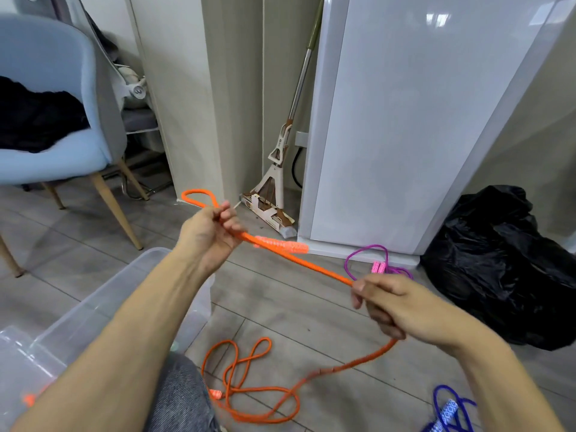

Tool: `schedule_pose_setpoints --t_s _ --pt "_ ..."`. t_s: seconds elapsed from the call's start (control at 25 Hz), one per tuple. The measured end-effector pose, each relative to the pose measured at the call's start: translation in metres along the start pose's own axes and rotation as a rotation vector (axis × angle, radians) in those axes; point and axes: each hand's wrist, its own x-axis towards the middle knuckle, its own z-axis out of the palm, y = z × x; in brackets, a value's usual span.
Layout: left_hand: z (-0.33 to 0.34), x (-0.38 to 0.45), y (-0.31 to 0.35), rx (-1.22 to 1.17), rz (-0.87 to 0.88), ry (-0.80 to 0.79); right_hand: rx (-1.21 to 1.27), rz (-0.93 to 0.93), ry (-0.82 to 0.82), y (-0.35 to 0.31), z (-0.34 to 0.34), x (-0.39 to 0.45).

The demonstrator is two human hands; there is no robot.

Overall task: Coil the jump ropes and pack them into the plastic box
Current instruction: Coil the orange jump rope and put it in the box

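While the left hand [212, 232] curls its fingers [229, 218] round the orange jump rope [299, 263], a clear plastic box [103, 294] sits on the floor [280, 310] below and left of those fingers, partly covered by the left forearm. Through its wall an orange smear shows near the bottom, too blurred to name. A small loop of rope sticks out beyond the left fingers, and a patterned orange handle [282, 244] lies along the rope just right of them. From there the rope runs taut to the right hand [392, 304], whose fingers [364, 288] pinch it; past them it drops, motion-blurred, into loose loops on the floor below. Beyond the right fingers lies a purple jump rope [367, 252] with pink handles, half hidden by that hand. Below the right forearm a blue jump rope [448, 410] is cut off by the frame edge.
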Motion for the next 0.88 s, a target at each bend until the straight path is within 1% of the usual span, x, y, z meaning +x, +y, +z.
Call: schedule_pose_setpoints --t_s 0.08,0.12,0.16,0.24,0.32,0.4,0.48,0.56,0.6,0.64,0.68,0.72,0.8,0.84,0.88 --pt "0.000 -0.003 -0.014 0.303 -0.022 -0.015 -0.192 -0.126 0.282 0.003 -0.012 0.005" --pt "0.003 -0.009 -0.026 0.494 -0.022 -0.058 -0.272 -0.203 0.384 0.002 -0.010 0.008" --pt "0.008 -0.017 -0.039 0.669 -0.014 -0.126 -0.289 -0.262 0.428 0.000 -0.004 0.010" --pt "0.018 -0.037 -0.061 0.896 0.033 -0.285 -0.254 -0.340 0.418 -0.008 0.016 0.013" --pt "0.027 -0.056 -0.076 0.965 0.106 -0.393 -0.270 -0.372 0.420 -0.015 0.035 0.018" --pt "0.033 -0.066 -0.085 0.945 0.140 -0.415 -0.300 -0.364 0.483 -0.015 0.044 0.021" --pt "0.033 -0.068 -0.088 0.980 0.118 -0.433 -0.387 -0.323 0.575 -0.014 0.047 0.021" --pt "0.030 -0.066 -0.085 1.072 0.062 -0.493 -0.405 -0.303 0.623 -0.014 0.047 0.019" --pt "0.027 -0.066 -0.082 1.071 0.028 -0.532 -0.388 -0.296 0.622 -0.014 0.046 0.019" --pt "0.026 -0.064 -0.081 1.015 -0.011 -0.562 -0.367 -0.285 0.610 -0.015 0.046 0.020" --pt "0.025 -0.064 -0.080 0.905 -0.066 -0.577 -0.327 -0.268 0.576 -0.015 0.044 0.021" --pt "0.025 -0.063 -0.080 0.765 -0.133 -0.572 -0.238 -0.251 0.516 -0.015 0.041 0.022" --pt "0.027 -0.058 -0.078 0.508 -0.238 -0.514 0.062 -0.211 0.341 -0.013 0.032 0.021" --pt "0.026 -0.055 -0.075 0.431 -0.259 -0.468 0.169 -0.179 0.249 -0.011 0.024 0.019" --pt "0.025 -0.049 -0.069 0.386 -0.255 -0.418 0.199 -0.148 0.166 -0.008 0.013 0.014"
